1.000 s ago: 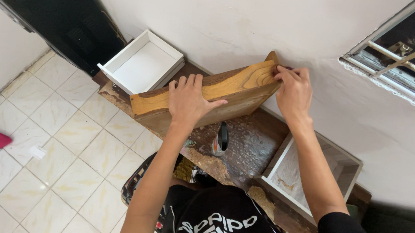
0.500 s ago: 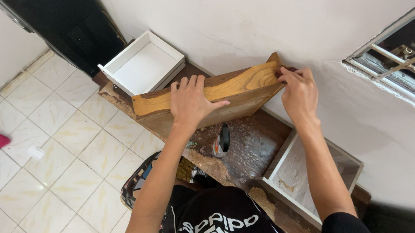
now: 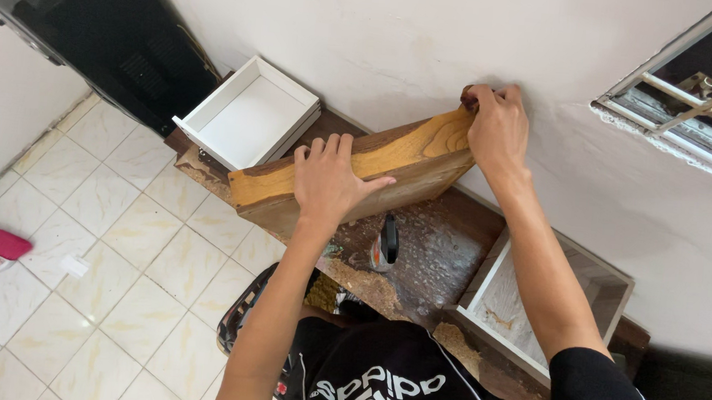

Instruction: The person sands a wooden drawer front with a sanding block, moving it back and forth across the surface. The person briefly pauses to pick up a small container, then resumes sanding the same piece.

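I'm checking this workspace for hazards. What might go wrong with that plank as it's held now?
The wooden plank stands on edge, steadied only by the left hand and right hand; if either grip slips it may tip onto the small can or the white drawer beside it.

Both hands, left hand [image 3: 332, 181] and right hand [image 3: 497, 131], grip the wooden plank [image 3: 410, 158].

Yellow-brown wooden board [image 3: 393, 156], tilted, against wall
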